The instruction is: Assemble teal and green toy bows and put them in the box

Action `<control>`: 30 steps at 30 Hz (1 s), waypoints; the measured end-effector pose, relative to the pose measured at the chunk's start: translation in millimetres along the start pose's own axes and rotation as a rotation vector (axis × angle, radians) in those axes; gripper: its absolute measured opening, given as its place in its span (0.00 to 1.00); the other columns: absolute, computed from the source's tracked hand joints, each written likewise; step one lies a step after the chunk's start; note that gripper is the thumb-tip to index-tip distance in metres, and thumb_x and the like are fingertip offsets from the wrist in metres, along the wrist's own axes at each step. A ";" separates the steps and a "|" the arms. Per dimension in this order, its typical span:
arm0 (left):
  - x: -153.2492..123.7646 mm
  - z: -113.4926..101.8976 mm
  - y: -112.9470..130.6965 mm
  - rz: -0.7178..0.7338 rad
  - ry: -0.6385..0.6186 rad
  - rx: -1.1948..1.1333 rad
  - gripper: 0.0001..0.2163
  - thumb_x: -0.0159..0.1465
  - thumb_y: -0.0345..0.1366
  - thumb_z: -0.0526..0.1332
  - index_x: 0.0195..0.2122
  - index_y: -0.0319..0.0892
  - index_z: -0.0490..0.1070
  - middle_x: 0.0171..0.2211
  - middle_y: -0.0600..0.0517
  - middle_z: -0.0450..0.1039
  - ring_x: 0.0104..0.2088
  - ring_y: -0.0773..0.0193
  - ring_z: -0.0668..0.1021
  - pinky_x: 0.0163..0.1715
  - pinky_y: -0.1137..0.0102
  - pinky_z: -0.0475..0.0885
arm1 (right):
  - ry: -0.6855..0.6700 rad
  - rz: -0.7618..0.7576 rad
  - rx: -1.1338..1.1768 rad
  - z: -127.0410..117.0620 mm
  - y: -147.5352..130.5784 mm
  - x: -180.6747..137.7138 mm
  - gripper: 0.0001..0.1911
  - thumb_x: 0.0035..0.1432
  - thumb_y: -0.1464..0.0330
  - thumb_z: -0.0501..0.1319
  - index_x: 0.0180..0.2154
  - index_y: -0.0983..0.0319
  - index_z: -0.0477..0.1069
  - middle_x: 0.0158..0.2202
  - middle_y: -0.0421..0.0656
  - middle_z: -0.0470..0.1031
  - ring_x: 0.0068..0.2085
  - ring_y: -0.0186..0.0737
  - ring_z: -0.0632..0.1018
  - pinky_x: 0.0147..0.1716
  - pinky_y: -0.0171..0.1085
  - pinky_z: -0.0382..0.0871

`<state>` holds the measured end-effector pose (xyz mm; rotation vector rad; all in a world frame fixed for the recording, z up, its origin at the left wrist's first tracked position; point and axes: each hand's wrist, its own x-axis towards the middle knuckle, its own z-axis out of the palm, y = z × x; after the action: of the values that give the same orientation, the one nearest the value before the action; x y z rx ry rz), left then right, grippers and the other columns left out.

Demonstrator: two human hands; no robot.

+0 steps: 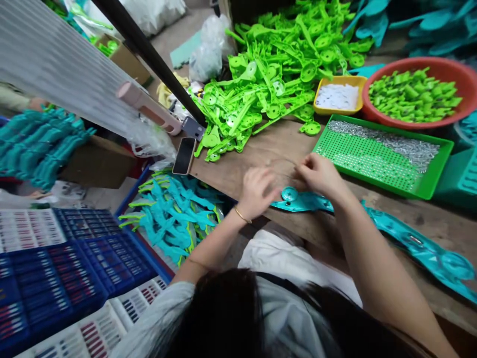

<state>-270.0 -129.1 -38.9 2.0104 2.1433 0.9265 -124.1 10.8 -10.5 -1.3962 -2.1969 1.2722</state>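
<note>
My left hand (258,189) is above the front edge of the wooden table, its fingers bent and smeared by motion. To its right, my right hand (320,174) has thumb and fingertips pinched together. A thin, string-like strand (285,160) runs from those fingertips toward the left hand; blur hides where its other end goes. Just under both hands lies a teal plastic part (303,203) with a round disc (289,194) on it. Another long teal plastic part (421,243) lies along the table edge, to the right of my right forearm.
Bright green plastic parts (261,84) are heaped at the back. A green perforated tray (372,156) holds small metal pieces, near a yellow tray (359,92) and red basin (465,94). A phone (184,156) lies left. Teal parts (175,214) fill a low crate.
</note>
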 end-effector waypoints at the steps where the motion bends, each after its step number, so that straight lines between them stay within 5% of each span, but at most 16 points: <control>1: 15.9 -7.0 -16.5 -0.048 0.081 0.055 0.14 0.67 0.44 0.56 0.47 0.43 0.72 0.52 0.42 0.72 0.56 0.53 0.70 0.59 0.54 0.61 | 0.001 0.001 0.233 -9.7 0.4 -8.5 0.07 0.51 0.66 0.61 0.28 0.59 0.63 0.30 0.46 0.77 0.34 0.45 0.79 0.36 0.45 0.73; 4: 60.5 -20.7 -73.0 -0.277 0.293 0.217 0.12 0.66 0.37 0.55 0.48 0.41 0.71 0.54 0.39 0.69 0.57 0.48 0.67 0.57 0.49 0.60 | 0.002 0.004 0.780 -33.2 1.1 -38.2 0.10 0.48 0.65 0.64 0.31 0.57 0.63 0.27 0.37 0.72 0.27 0.37 0.75 0.33 0.43 0.74; 9: 92.1 -27.1 -125.7 -0.276 0.231 0.335 0.09 0.62 0.35 0.60 0.43 0.43 0.73 0.44 0.43 0.76 0.49 0.46 0.72 0.49 0.49 0.64 | -0.060 0.045 0.985 -38.0 17.6 -67.2 0.11 0.47 0.63 0.64 0.37 0.55 0.73 0.25 0.37 0.67 0.18 0.29 0.61 0.16 0.35 0.59; 12: 90.6 -43.7 -123.8 -0.173 0.354 0.382 0.09 0.65 0.38 0.57 0.44 0.43 0.72 0.42 0.45 0.76 0.46 0.51 0.75 0.47 0.54 0.66 | 0.088 0.090 0.792 -23.6 33.5 -67.0 0.11 0.49 0.59 0.65 0.34 0.56 0.73 0.27 0.39 0.72 0.18 0.30 0.61 0.15 0.34 0.54; 16: 92.2 -91.0 -113.8 -0.143 0.754 0.312 0.13 0.71 0.44 0.48 0.46 0.44 0.68 0.44 0.46 0.73 0.49 0.58 0.75 0.47 0.60 0.71 | 0.350 0.071 0.210 0.6 49.7 -62.8 0.14 0.55 0.56 0.59 0.35 0.58 0.74 0.31 0.45 0.78 0.30 0.43 0.76 0.30 0.42 0.69; 19: 95.0 -125.8 -113.2 -0.216 0.969 0.098 0.15 0.72 0.47 0.45 0.49 0.46 0.63 0.43 0.50 0.71 0.42 0.65 0.77 0.37 0.66 0.75 | 0.362 0.000 -0.094 11.8 54.3 -63.5 0.16 0.60 0.56 0.54 0.37 0.59 0.74 0.35 0.49 0.80 0.36 0.50 0.79 0.36 0.46 0.70; 21: 92.9 -135.4 -113.9 -0.249 1.005 -0.043 0.15 0.72 0.49 0.44 0.51 0.47 0.60 0.40 0.52 0.71 0.37 0.69 0.76 0.32 0.69 0.75 | 0.331 -0.024 -0.202 14.4 54.6 -65.8 0.17 0.61 0.57 0.52 0.38 0.59 0.74 0.35 0.51 0.80 0.35 0.52 0.79 0.34 0.45 0.68; 23: 87.5 -128.0 -112.0 -0.290 0.885 -0.148 0.15 0.72 0.50 0.45 0.52 0.48 0.60 0.37 0.54 0.71 0.34 0.69 0.76 0.29 0.70 0.74 | 0.294 -0.019 -0.259 14.4 55.0 -69.6 0.17 0.62 0.57 0.51 0.39 0.59 0.73 0.34 0.51 0.80 0.34 0.53 0.79 0.31 0.44 0.67; 26: 74.9 -86.7 -98.9 -0.366 0.432 -0.242 0.15 0.70 0.51 0.50 0.48 0.48 0.65 0.34 0.52 0.74 0.33 0.65 0.78 0.29 0.69 0.75 | 0.303 0.030 -0.233 12.9 59.5 -77.7 0.17 0.62 0.56 0.51 0.40 0.59 0.72 0.34 0.50 0.80 0.33 0.53 0.79 0.31 0.44 0.67; 28: 63.3 -50.5 -81.3 -0.349 0.192 -0.199 0.15 0.69 0.49 0.52 0.45 0.45 0.69 0.36 0.49 0.75 0.39 0.61 0.78 0.36 0.64 0.76 | 0.357 0.063 -0.143 12.3 65.0 -84.2 0.17 0.62 0.55 0.53 0.40 0.59 0.71 0.34 0.49 0.80 0.35 0.51 0.80 0.33 0.44 0.69; 30: 48.9 -19.1 -58.2 -0.230 0.139 -0.070 0.15 0.68 0.47 0.54 0.46 0.42 0.70 0.45 0.45 0.74 0.50 0.55 0.75 0.50 0.56 0.71 | 0.412 0.089 -0.058 12.2 70.6 -89.7 0.16 0.62 0.55 0.53 0.40 0.59 0.71 0.34 0.48 0.80 0.35 0.47 0.80 0.35 0.43 0.70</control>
<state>-337.2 -89.3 -32.9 1.6682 2.3145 1.1150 -42.0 -58.4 -51.3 -1.6236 -1.9221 0.8542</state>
